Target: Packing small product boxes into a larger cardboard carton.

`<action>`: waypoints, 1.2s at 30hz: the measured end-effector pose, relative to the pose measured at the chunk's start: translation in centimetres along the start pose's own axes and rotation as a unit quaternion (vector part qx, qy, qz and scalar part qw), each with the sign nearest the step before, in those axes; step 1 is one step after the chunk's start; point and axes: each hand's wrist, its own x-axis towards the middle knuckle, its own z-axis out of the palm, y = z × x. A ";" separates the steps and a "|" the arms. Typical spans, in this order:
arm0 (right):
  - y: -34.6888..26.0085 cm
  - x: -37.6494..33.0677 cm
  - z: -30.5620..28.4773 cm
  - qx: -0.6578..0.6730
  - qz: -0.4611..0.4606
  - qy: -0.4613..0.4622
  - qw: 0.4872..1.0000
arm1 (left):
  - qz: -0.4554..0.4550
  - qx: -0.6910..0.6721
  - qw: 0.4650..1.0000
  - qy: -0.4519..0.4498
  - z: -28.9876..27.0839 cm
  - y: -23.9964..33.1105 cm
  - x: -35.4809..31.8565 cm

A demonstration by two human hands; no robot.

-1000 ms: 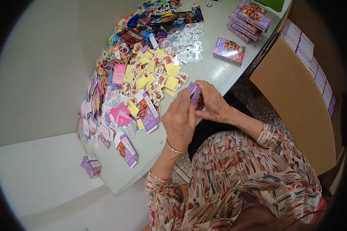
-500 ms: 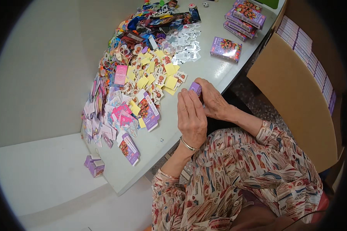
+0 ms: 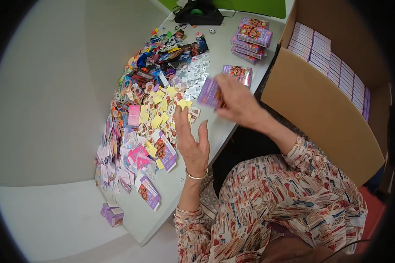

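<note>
My right hand is raised over the table's edge and grips a small purple box by one side. My left hand hovers open below it, fingers spread, holding nothing, near the yellow cards in the heap. A single purple box lies on the table just beyond my right hand. A gold bangle circles my left wrist.
A long heap of stickers, cards and small toys covers the grey table. A stack of purple boxes stands at the far end. A cardboard carton on the right holds rows of boxes. Two small boxes lie on the floor.
Both hands were together on the purple box at the table's edge. Now the right hand has lifted the box up and away, and the left hand has let go and opened.
</note>
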 end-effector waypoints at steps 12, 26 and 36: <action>9.4 1.9 -0.8 -0.313 0.045 -0.157 0.936 | -0.083 0.026 0.996 -0.013 -5.0 -6.4 -6.1; -3.7 -4.5 6.0 0.099 -0.069 -0.234 0.965 | -0.194 0.283 0.939 -0.021 -5.4 -12.1 -8.7; -7.3 -2.4 11.3 0.632 0.305 -0.364 0.613 | -0.282 -0.046 0.957 0.050 -5.2 -8.1 -7.2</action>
